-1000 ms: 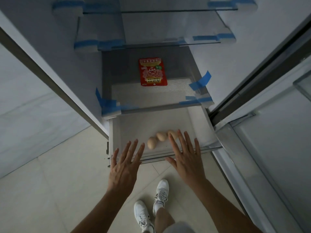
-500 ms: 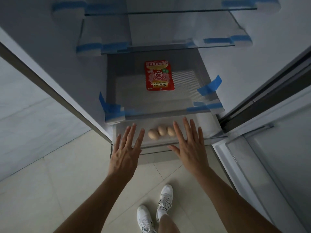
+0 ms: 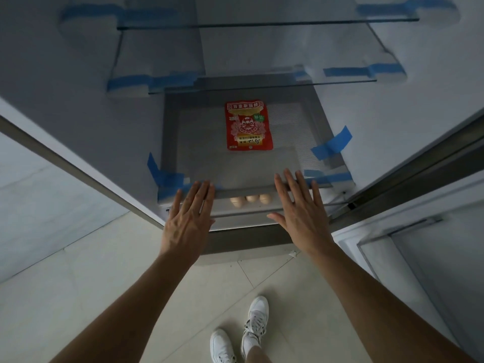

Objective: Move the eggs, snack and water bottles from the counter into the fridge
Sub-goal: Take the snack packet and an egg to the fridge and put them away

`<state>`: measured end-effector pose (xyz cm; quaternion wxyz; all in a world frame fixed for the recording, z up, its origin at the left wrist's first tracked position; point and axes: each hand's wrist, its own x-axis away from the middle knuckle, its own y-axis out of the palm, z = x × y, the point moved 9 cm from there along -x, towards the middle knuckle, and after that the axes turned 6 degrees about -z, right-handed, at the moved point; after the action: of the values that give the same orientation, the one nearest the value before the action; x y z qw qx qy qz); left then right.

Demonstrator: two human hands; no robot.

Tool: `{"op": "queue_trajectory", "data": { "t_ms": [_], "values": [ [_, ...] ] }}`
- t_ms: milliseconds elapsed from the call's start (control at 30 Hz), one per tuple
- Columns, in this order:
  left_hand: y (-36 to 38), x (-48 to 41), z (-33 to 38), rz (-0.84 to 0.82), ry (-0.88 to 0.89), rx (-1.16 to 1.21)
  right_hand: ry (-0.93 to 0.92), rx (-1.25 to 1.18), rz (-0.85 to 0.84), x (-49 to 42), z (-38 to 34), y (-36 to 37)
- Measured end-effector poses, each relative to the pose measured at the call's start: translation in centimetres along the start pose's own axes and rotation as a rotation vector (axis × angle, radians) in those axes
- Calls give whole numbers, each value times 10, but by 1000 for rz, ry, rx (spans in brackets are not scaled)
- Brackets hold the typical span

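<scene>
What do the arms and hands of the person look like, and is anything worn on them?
Both arms are bare up to the edge of the picture: no sleeves show. The left hand and the right hand carry no gloves, and I can make out no rings, watch or bracelet. The fingers look long and slim, with short nails. Below, the person wears white lace-up sneakers.

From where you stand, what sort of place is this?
Probably a home kitchen, at an open fridge: glass shelves above, a red snack packet on the lowest shelf, eggs in the drawer below, pale floor tiles underfoot.
</scene>
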<state>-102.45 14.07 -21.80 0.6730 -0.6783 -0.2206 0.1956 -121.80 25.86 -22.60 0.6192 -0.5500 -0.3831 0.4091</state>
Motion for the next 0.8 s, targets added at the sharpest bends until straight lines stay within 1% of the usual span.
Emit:
{"op": "queue_trajectory", "data": {
  "t_ms": [167, 300, 533, 800],
  "values": [
    [4, -12, -6, -33, -6, -9, -12, -16, 25, -13, 3, -1],
    [-2, -24, -11, -24, -18, -3, 1, -16, 37, -22, 6, -1],
    [-5, -28, -12, 40, -12, -3, 10, -67, 95, -25, 8, -2],
    [-6, -29, -13, 107, -58, 27, 59, -119, 156, -26, 9, -2]
  ]
}}
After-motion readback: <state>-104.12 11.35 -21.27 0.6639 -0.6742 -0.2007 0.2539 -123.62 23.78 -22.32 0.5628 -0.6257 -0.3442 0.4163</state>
